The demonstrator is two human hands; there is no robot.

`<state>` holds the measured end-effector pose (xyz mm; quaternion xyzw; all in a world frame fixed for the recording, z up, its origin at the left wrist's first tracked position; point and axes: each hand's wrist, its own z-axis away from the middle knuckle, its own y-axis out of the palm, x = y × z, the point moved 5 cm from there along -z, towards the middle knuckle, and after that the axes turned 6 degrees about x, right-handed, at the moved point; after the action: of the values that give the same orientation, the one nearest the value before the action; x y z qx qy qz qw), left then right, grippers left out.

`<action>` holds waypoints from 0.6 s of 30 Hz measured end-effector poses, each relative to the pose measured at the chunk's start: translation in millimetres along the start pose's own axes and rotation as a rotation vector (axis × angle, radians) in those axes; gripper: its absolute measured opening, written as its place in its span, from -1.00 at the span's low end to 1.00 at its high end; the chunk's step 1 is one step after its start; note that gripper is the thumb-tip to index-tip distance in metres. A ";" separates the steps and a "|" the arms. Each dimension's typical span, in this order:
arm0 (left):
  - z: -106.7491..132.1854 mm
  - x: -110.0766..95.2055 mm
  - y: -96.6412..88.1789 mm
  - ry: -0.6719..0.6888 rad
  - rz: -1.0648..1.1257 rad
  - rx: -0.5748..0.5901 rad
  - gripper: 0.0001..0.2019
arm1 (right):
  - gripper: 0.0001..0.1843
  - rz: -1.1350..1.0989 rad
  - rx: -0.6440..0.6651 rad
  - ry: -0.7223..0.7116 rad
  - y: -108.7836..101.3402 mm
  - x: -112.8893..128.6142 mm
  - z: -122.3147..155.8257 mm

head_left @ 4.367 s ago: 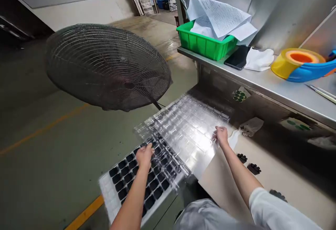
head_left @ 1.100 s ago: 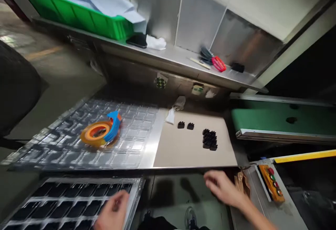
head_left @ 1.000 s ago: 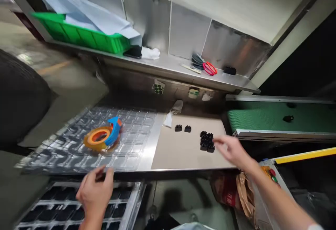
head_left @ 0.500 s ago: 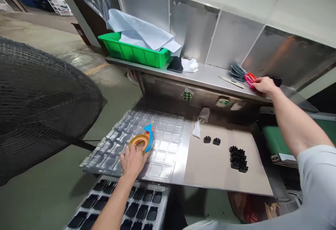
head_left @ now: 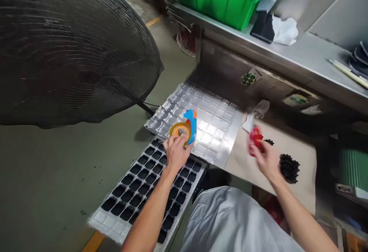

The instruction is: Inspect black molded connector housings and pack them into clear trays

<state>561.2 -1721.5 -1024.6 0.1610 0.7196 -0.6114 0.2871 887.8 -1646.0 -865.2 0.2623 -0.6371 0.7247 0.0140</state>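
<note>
My left hand (head_left: 176,153) is closed on a blue and orange tape dispenser (head_left: 192,129) carrying a roll of yellowish tape. It holds the dispenser above the near edge of a clear plastic blister tray (head_left: 212,125) on the bench. My right hand (head_left: 268,159) grips a pair of red-handled scissors (head_left: 254,139), smeared by motion, over the brown paper sheet (head_left: 241,158). Small black parts (head_left: 289,168) lie in a cluster on that sheet, just right of the hand. Below my left forearm, a second tray (head_left: 103,219) has black pieces in most of its pockets.
A large black fan (head_left: 86,60) stands at the left. Along the raised shelf (head_left: 304,58) are a green bin (head_left: 215,0) with papers, a dark phone-like object (head_left: 263,27), a white crumpled cloth (head_left: 284,30) and pens (head_left: 349,73). A green conveyor (head_left: 355,167) runs at the right.
My right hand has brought the scissors from the shelf down over the brown paper. My left hand has raised the tape dispenser off the clear tray. The view has turned left and downward.
</note>
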 end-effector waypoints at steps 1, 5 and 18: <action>28.3 3.5 -14.4 -0.042 0.017 -0.049 -0.65 | -0.75 0.014 0.033 0.044 30.8 10.5 -4.7; 153.5 -0.8 -60.2 -0.175 -0.011 -0.166 -0.60 | -0.71 0.187 0.309 0.059 125.5 62.3 -73.2; 336.9 -43.5 -25.1 -0.506 -0.014 0.020 -0.68 | -0.57 -0.030 0.120 -0.217 71.0 129.8 -110.4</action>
<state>653.6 -2049.0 -1007.8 0.0005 0.6198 -0.6414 0.4522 710.7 -1597.3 -884.1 0.3489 -0.5865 0.7285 -0.0598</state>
